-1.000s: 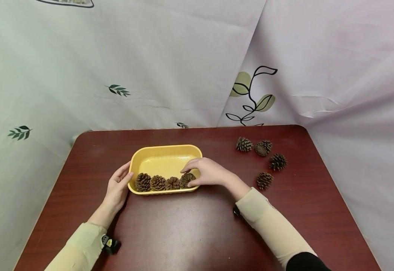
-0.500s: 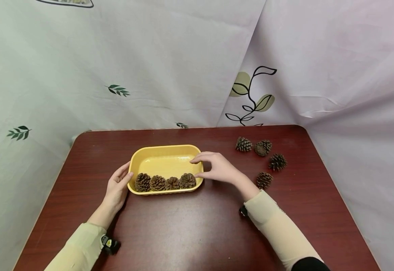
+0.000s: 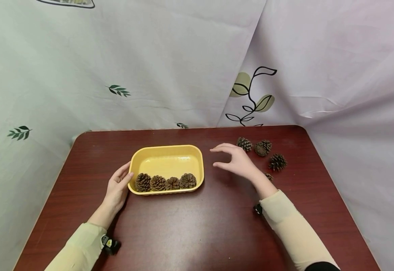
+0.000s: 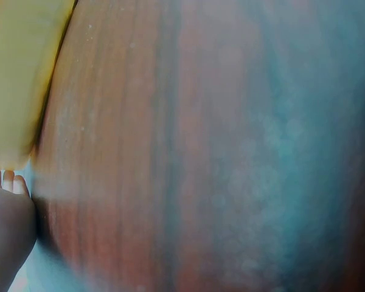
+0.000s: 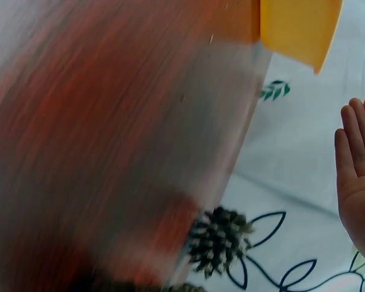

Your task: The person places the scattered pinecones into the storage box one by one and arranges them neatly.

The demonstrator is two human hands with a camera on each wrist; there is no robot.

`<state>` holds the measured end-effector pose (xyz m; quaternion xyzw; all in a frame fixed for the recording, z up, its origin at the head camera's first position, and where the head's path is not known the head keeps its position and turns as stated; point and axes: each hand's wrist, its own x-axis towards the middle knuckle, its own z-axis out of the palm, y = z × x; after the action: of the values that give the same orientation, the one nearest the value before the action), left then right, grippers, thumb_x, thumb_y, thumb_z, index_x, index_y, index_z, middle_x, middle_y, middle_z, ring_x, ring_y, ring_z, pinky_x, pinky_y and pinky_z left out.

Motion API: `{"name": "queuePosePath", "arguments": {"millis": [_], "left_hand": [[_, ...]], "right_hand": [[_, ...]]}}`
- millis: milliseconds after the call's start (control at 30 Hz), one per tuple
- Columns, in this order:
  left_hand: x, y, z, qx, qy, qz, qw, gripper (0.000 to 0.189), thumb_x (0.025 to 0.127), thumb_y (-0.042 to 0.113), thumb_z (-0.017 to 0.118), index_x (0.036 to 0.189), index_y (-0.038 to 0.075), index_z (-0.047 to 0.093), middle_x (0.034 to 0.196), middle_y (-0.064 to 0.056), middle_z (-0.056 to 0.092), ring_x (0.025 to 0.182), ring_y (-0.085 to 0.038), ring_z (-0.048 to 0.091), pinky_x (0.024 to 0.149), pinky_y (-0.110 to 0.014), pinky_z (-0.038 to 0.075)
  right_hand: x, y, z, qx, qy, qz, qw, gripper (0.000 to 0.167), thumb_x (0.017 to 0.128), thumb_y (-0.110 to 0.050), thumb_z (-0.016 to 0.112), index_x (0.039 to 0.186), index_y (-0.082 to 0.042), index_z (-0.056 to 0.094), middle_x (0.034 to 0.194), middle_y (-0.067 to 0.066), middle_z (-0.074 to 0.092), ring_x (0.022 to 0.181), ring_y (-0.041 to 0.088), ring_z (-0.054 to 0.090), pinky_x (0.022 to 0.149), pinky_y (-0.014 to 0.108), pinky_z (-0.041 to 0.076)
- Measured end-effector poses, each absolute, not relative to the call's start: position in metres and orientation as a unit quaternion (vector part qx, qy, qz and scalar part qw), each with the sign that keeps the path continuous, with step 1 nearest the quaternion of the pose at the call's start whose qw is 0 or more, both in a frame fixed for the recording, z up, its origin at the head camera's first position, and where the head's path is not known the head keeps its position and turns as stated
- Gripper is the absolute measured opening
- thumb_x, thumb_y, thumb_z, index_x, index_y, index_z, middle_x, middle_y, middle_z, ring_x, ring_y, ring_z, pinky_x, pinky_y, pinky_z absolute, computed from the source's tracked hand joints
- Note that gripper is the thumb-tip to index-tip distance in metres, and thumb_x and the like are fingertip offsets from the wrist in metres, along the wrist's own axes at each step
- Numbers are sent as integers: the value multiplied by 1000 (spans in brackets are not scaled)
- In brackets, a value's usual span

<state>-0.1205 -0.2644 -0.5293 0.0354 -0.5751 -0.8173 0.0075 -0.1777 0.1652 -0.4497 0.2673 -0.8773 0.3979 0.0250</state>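
Along the near side of a yellow plastic tray (image 3: 164, 148) stand several brown pine cones (image 3: 158, 183) in a row. At the tray's left end, my left hand (image 3: 115, 188) holds the rim, its thumb over the edge and its fingers on the outside. The left wrist view shows those fingertips (image 4: 8, 179) against the tray's end wall (image 4: 18, 79). To the right of the tray, my right hand (image 3: 235, 160) is in the air with thumb and fingers spread apart, holding nothing. Its straight fingers also appear in the right wrist view, a pine cone (image 5: 219, 240) below.
More pine cones lie at the table's right: one (image 3: 244, 144) behind my right hand, another (image 3: 263, 148) beside it, a third (image 3: 278, 162) nearer, and one (image 3: 268, 176) mostly covered by the right forearm. A patterned cloth (image 3: 170, 75) hangs behind the dark red table (image 3: 183, 233).
My right hand has let go of the rightmost pine cone in the tray and moved right, out of the tray, toward the loose cones. The left hand and tray have stayed put.
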Motion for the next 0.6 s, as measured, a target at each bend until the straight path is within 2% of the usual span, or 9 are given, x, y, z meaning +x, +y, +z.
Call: {"name": "queuePosePath", "arguments": {"millis": [300, 600], "left_hand": [[-121, -265, -531, 34, -578, -815, 7, 40, 107, -4, 55, 129, 28, 69, 126, 17, 74, 113, 3, 69, 93, -14, 58], [-121, -265, -530, 29, -577, -816, 6, 41, 107, -3, 56, 127, 29, 70, 125, 17, 74, 112, 3, 69, 92, -14, 58]], "right_hand": [[-183, 196, -448, 228, -899, 372, 40, 44, 85, -10, 90, 127, -7, 76, 128, 12, 75, 126, 33, 67, 110, 52, 53], [-187, 226, -447, 188, -918, 348, 36, 46, 87, -10, 88, 131, -6, 74, 134, 17, 71, 134, 37, 61, 114, 56, 49]]}}
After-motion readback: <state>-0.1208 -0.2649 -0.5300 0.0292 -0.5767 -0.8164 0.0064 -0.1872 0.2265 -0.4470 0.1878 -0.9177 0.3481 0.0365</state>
